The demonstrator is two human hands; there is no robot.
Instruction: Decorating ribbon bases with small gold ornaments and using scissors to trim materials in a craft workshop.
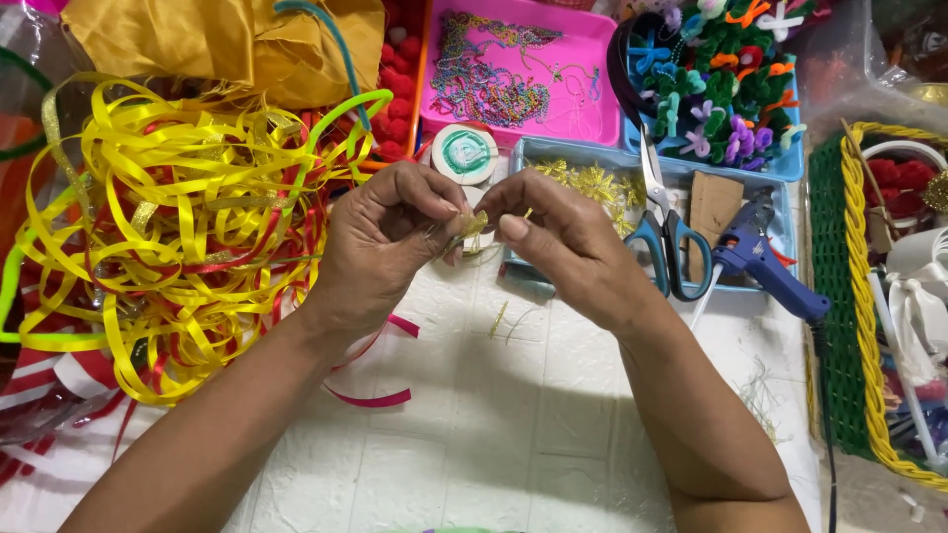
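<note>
Above the white mat [513,415], left hand [380,242] and right hand [568,247] fingers pinch 1 gold tinsel piece [472,229].

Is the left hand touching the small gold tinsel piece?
Touching: the head view shows left hand fingers pinching the gold tinsel piece, opposite the right hand.

Glossy yellow ribbon [168,207]; glittery gold tinsel piece [472,229]; shiny metal scissor blades [652,173]; matt white embossed table cover [513,415].
</note>
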